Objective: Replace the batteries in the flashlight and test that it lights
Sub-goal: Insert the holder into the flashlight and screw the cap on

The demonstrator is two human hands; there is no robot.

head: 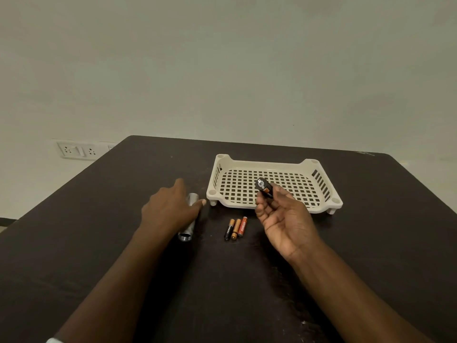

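On the dark brown tabletop (247, 280), seen from the head camera, one silver metal flashlight tube (188, 220) lies on its side with its open threaded end toward the person. One left hand (170, 209) rests palm-down over the middle of the tube, fingers loosely spread across it; whether they press on it cannot be told. One right hand (284, 219) is raised palm-up above the table, pinching one black cylindrical battery holder (264, 188) between thumb and fingertips. An orange-and-black cell shows in the holder's side; how many cells it carries cannot be told. Three loose AAA batteries (236, 229) lie side by side on the table, touching one another, between the two hands: two black-and-copper, one red-orange. One cream plastic tray with a perforated grid floor (321, 206) stands on short feet just beyond the batteries. One white wall socket plate (76, 151) sits on the wall at far left.
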